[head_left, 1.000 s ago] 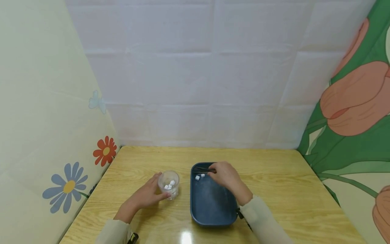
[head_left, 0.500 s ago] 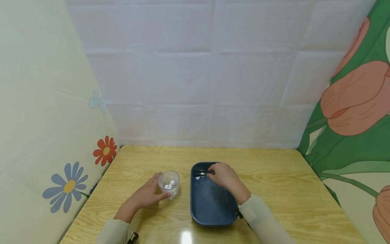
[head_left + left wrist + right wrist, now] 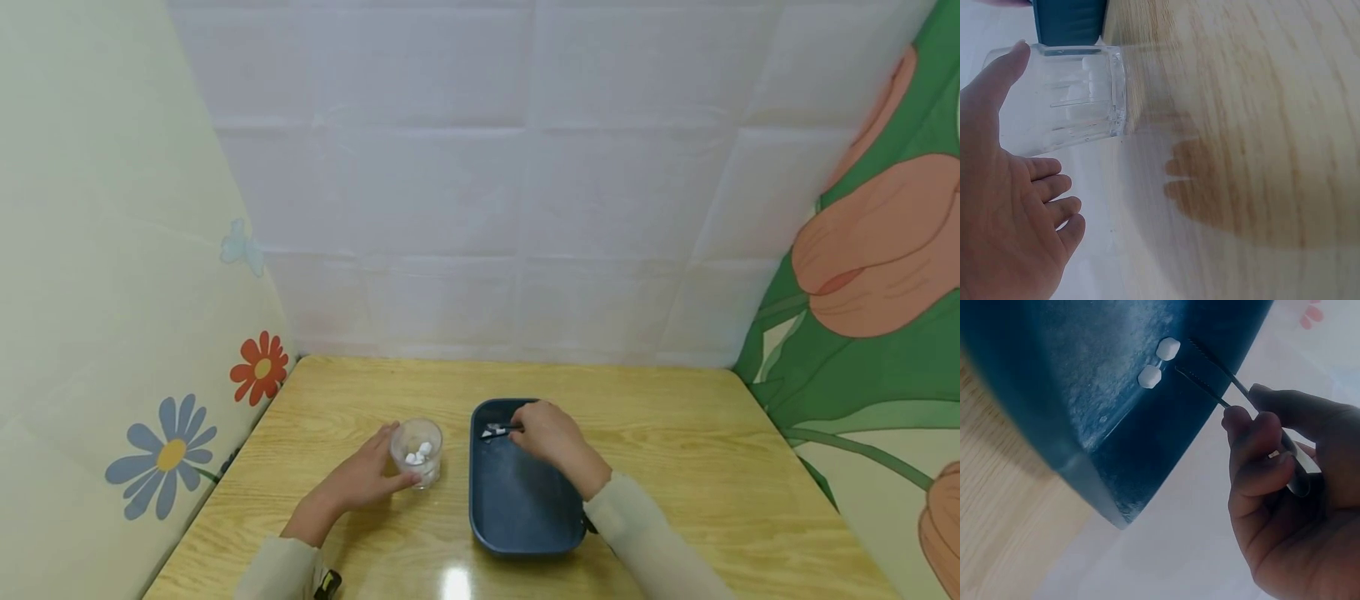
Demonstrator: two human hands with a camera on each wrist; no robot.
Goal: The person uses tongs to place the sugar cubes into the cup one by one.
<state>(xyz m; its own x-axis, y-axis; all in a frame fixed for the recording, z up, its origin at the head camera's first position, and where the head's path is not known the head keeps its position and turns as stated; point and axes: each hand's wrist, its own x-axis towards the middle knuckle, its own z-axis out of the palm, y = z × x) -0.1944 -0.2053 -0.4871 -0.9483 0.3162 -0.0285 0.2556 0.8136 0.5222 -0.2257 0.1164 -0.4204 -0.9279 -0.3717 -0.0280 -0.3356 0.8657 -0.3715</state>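
Observation:
My left hand [image 3: 358, 482] holds a clear glass [image 3: 1054, 122] upright on the table, its thumb on the near side and its fingers along the left side. Several small white cubes [image 3: 424, 448] lie inside that glass. To the right is a dark blue tray [image 3: 525, 508]. My right hand [image 3: 552, 433], over the tray's far right part, grips small metal tongs [image 3: 1202, 387] with toothed tips spread apart. Two white cubes [image 3: 1150, 376] sit on the tray floor near its far left corner. The tips appear close beside them; contact cannot be made out.
A wood-grain table [image 3: 675, 467] carries the glass and tray. Behind it hangs a white cloth [image 3: 480, 183]. Flower-printed cloths stand along the left [image 3: 112, 292] and right [image 3: 862, 350] sides.
The tong tips have moved slightly toward me, from beyond the two cubes to over or around them, and now look spread. The left hand and glass stay put.

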